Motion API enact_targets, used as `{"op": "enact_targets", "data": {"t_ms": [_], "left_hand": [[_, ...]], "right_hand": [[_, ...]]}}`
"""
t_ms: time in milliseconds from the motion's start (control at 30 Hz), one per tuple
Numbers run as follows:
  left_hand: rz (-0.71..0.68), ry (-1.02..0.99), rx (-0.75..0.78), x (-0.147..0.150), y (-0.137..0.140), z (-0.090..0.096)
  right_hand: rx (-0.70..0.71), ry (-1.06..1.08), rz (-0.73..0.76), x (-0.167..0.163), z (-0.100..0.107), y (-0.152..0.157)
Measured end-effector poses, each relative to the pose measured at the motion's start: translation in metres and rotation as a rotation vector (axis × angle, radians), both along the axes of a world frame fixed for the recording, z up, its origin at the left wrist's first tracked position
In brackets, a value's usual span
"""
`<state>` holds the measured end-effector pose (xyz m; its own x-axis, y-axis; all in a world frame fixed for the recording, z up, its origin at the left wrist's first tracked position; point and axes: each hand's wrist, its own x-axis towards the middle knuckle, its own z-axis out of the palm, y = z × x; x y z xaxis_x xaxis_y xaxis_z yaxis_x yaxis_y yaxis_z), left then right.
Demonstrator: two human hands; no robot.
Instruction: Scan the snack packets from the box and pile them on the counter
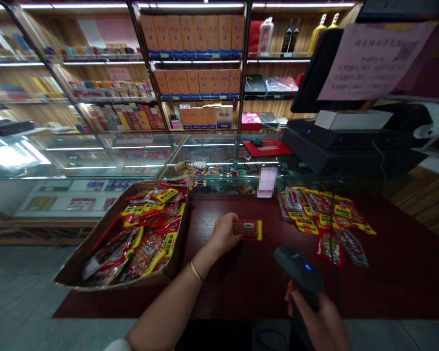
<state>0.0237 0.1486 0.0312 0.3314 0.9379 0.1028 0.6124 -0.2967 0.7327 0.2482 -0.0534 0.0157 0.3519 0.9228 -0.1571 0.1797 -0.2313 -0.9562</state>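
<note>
My left hand (224,237) grips one end of a snack packet (249,229) with a red and yellow wrapper, its barcode label facing up above the dark red counter. In my right hand (316,314) is a black barcode scanner (299,270) with a small blue light, its head tilted toward the packet and apart from it. To the left, a cardboard box (185,229) is filled with similar packets (146,253). A loose pile of packets (325,207) lies on the counter to the right, with a few nearer to the scanner.
A glass display case (131,151) borders the counter (219,297) at the back. A cash register base (336,151) and a monitor (314,68) stand at the right. Beside them are a red mouse pad (278,147) and a blurred pink card (267,183). Stocked shelves line the wall.
</note>
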Motion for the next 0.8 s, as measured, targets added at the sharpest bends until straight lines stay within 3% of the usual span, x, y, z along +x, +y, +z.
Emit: {"op": "enact_targets", "data": {"t_ms": [167, 567, 800], "left_hand": [[-0.075, -0.238, -0.012, 0.003, 0.003, 0.003], [-0.039, -0.218, 0.01, 0.004, 0.004, 0.002], [-0.023, -0.243, -0.009, 0.003, 0.002, 0.0]], "right_hand": [[0.03, -0.049, -0.055, -0.01, 0.019, -0.006], [0.073, -0.086, -0.09, -0.012, 0.024, -0.006], [0.038, -0.144, -0.013, -0.006, 0.016, -0.002]]}}
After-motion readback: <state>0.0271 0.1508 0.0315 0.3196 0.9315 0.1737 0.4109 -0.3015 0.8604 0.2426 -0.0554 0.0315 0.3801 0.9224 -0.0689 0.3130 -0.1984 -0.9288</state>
